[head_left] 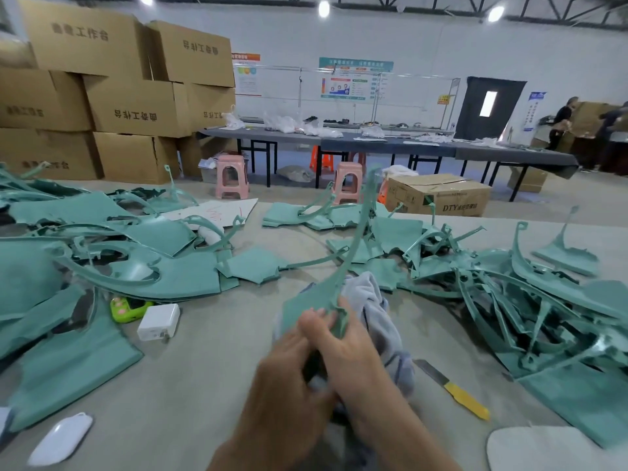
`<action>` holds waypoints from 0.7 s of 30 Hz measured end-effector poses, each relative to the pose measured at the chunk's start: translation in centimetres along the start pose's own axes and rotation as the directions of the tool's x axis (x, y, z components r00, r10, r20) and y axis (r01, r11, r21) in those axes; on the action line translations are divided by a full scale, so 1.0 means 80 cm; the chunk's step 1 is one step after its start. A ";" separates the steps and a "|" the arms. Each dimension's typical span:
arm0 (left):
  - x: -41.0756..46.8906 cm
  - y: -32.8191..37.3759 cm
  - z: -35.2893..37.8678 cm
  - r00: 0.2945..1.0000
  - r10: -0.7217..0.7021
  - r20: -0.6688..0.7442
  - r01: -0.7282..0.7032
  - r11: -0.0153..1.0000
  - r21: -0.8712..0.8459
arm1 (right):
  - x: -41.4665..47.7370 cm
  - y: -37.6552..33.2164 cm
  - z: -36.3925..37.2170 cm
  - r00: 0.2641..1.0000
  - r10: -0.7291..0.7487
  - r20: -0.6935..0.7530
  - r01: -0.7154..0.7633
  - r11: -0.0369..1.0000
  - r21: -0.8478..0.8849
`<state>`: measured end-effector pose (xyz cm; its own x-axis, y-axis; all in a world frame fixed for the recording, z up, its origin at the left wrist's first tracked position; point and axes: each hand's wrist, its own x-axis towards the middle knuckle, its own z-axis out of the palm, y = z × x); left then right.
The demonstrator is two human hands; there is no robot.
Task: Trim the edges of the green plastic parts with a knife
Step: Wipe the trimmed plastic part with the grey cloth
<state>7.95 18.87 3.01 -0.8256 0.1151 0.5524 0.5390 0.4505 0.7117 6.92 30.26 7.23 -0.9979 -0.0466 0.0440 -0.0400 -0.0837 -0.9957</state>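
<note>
Both hands, left hand (289,365) and right hand (343,345), grip one green part (316,300) low in the middle; its long thin arm could snap if bent, and the knife (452,389) lies untouched at lower right.

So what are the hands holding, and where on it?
Both hands, left hand and right hand, grip the curved green plastic part at its wide lower end.

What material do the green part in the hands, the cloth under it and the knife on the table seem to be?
Green part: likely moulded plastic, smooth with a slight sheen, thin and curved. Cloth: soft grey fabric, bunched into folds. Knife: dull grey blade, probably metal, with a glossy yellow handle, probably plastic.
</note>
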 end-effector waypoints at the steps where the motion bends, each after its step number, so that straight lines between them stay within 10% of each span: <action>1: -0.001 0.005 0.001 0.997 0.000 0.077 0.001 1.000 -0.009 | 0.003 0.004 -0.002 0.995 0.089 -0.050 -0.081 0.984 0.156; 5: 0.006 0.005 0.001 0.987 -0.026 -0.157 0.045 0.992 0.120 | 0.018 0.017 -0.035 0.940 0.306 -0.152 -0.203 0.857 0.473; 7: 0.013 0.000 -0.004 0.921 -0.279 -0.270 0.289 0.957 -0.006 | 0.021 0.022 -0.051 0.959 0.261 -0.114 -0.169 0.843 0.512; 10: 0.024 -0.010 -0.005 0.826 -0.561 0.061 0.477 0.636 -0.606 | 0.017 0.027 -0.063 0.972 0.234 0.028 -0.216 0.840 0.497; 14: 0.029 -0.010 -0.001 0.743 -0.665 0.076 0.436 0.395 -0.809 | 0.012 0.033 -0.050 0.977 0.131 -0.167 -0.095 0.974 0.208; 17: 0.033 -0.019 -0.011 0.684 -0.664 -0.303 0.281 0.623 -0.730 | 0.008 0.033 -0.048 0.941 -0.193 -0.277 0.130 0.964 -0.230; 19: 0.025 -0.021 -0.016 0.758 -0.457 -0.466 0.247 0.861 -0.444 | -0.002 0.022 -0.039 0.979 -0.192 -0.067 0.191 0.981 -0.016; 21: 0.011 -0.015 -0.007 0.917 -0.251 -0.310 0.201 0.962 -0.183 | -0.007 0.026 -0.025 0.982 -0.131 0.132 0.114 0.985 0.129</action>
<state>6.64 17.96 2.88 -0.8407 -0.2815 0.4627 0.3833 0.2942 0.8755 7.29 32.11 4.97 -0.9686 -0.1663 0.1848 -0.1470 -0.2165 -0.9652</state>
